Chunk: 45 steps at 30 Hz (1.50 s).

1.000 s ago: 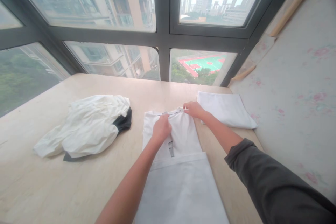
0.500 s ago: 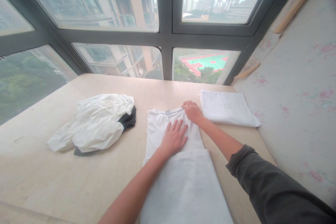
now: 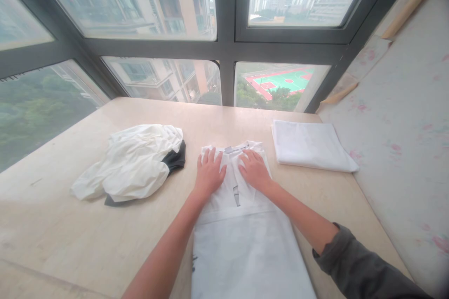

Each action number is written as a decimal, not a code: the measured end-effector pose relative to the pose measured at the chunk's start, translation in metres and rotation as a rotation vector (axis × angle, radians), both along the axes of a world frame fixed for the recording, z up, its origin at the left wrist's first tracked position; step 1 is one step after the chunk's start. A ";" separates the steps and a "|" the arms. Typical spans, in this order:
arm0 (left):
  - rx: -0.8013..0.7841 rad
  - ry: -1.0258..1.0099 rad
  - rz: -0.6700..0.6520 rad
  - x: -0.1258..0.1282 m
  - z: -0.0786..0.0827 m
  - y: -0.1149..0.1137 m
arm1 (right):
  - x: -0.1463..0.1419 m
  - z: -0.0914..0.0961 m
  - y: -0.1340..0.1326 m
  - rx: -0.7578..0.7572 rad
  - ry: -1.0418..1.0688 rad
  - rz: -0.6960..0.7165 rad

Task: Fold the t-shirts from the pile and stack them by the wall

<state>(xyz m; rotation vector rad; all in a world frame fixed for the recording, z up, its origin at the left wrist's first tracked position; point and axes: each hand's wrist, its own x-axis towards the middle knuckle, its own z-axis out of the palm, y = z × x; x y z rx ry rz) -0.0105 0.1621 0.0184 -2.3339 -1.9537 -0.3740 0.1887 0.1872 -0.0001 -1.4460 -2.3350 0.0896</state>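
Observation:
A white t-shirt (image 3: 242,243) lies partly folded on the pale wooden table (image 3: 52,229), its collar end towards the window. My left hand (image 3: 209,174) lies flat on the shirt's upper left, fingers spread. Beside it, my right hand (image 3: 254,169) presses flat on the upper right, just below the collar. Neither hand grips the cloth. A small grey mark shows on the shirt between my wrists.
A crumpled white garment with dark trim (image 3: 131,161) lies to the left of the shirt. A neatly folded white cloth (image 3: 310,145) sits at the right, near a floral covered surface (image 3: 403,140). Large windows run along the table's far edge.
Both hands held the collar a second ago. They have let go and now lie flat on the shirt side by side; the right hand slid down from the collar.

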 end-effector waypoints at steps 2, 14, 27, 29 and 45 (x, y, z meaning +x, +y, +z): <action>-0.015 0.015 -0.027 0.001 -0.003 0.000 | -0.007 0.008 -0.002 -0.002 0.005 -0.032; -0.051 0.032 -0.112 0.007 -0.015 0.002 | -0.039 0.018 0.010 -0.233 0.102 -0.093; -0.076 -0.076 -0.073 0.017 0.006 0.006 | 0.001 0.008 0.039 -0.142 0.359 0.062; -0.107 -0.111 -0.057 0.025 0.013 0.014 | 0.025 0.016 0.058 -0.123 0.278 -0.005; -0.492 -0.445 -0.091 0.037 0.024 0.077 | 0.039 0.027 0.083 -0.155 0.184 0.238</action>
